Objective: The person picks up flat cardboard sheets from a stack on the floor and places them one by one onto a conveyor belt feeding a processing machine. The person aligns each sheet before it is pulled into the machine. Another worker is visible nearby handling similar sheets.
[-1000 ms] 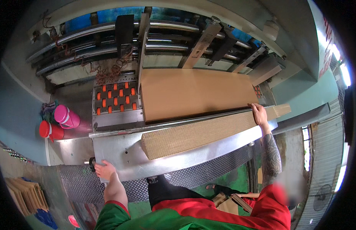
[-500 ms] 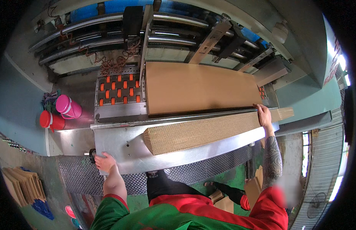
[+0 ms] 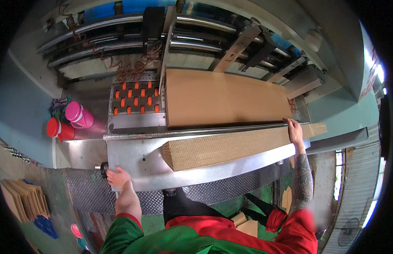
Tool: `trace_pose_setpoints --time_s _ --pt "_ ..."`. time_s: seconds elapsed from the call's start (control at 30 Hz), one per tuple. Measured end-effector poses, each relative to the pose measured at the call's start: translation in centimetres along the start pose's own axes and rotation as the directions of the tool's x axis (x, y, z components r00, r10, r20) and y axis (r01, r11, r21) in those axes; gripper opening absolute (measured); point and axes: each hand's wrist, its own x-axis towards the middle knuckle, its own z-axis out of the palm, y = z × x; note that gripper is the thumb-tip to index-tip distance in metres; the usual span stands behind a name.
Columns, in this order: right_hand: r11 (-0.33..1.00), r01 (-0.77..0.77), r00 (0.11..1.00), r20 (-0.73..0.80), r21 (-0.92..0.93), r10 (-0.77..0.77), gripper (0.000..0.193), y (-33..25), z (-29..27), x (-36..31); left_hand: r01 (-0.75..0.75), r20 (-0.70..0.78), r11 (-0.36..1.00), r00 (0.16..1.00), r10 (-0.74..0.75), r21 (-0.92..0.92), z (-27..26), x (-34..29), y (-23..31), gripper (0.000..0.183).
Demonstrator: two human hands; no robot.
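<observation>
Your left hand (image 3: pixel 119 178): at the left corner of the metal ledge (image 3: pixel 128 153), just beside 1 black knob (image 3: pixel 104 170); fingers slightly bent, any hold on the knob cannot be told. Best used lightly, as a brace.

Brown corrugated stack (image 3: pixel 226 149): lengthwise on the ledge, a little aslant, in front of 1 metal bar (image 3: pixel 196 131). Layers best pressed even and squared to the bar.

Your right hand (image 3: pixel 295 132): near the stack's right end, fingers bent over its far edge; thumb hidden, so how firmly you pinch cannot be told. Steady, even pressure suits; mind your fingertips, close to the bar.

Around you: brown sheets (image 3: pixel 24 199), piled far left; 1 red bucket (image 3: pixel 61 130) and 1 pink bucket (image 3: pixel 80 115), side by side; orange rollers (image 3: pixel 136 102); 1 upright guide plate (image 3: pixel 166 51); 1 large brown sheet (image 3: pixel 226 98), flat behind the bar; 1 slanting metal arm (image 3: pixel 238 47) above it; loose brown pieces (image 3: pixel 248 228), low right, near another person's red garment (image 3: pixel 276 219).

In the way: the guide plate, left of the flat sheet; the bar, between sheet and stack.
</observation>
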Motion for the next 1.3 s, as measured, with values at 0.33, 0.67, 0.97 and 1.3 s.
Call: trace_pose_setpoints --time_s 0.33,0.67,0.97,1.3 --pt "0.999 0.025 1.0 0.007 0.035 -0.025 0.047 1.3 0.3 0.2 0.001 -0.019 1.0 1.0 -0.001 -0.016 0.4 -0.1 0.1 0.059" --pt "0.999 0.02 0.999 0.026 0.028 -0.021 0.049 0.6 -0.1 -0.2 0.03 0.066 0.999 0.997 -0.032 0.026 -0.1 0.2 0.3 0.066" --pt "0.995 -0.024 0.999 0.026 -0.101 0.027 0.049 0.2 -0.3 -0.5 0.032 0.048 0.999 0.998 -0.032 0.007 0.0 0.1 0.2 0.069" --pt "0.992 0.046 0.999 -0.02 -0.114 -0.048 0.046 1.3 0.1 -0.3 0.008 -0.016 0.993 1.0 -0.007 0.121 1.4 0.6 0.0 0.063"
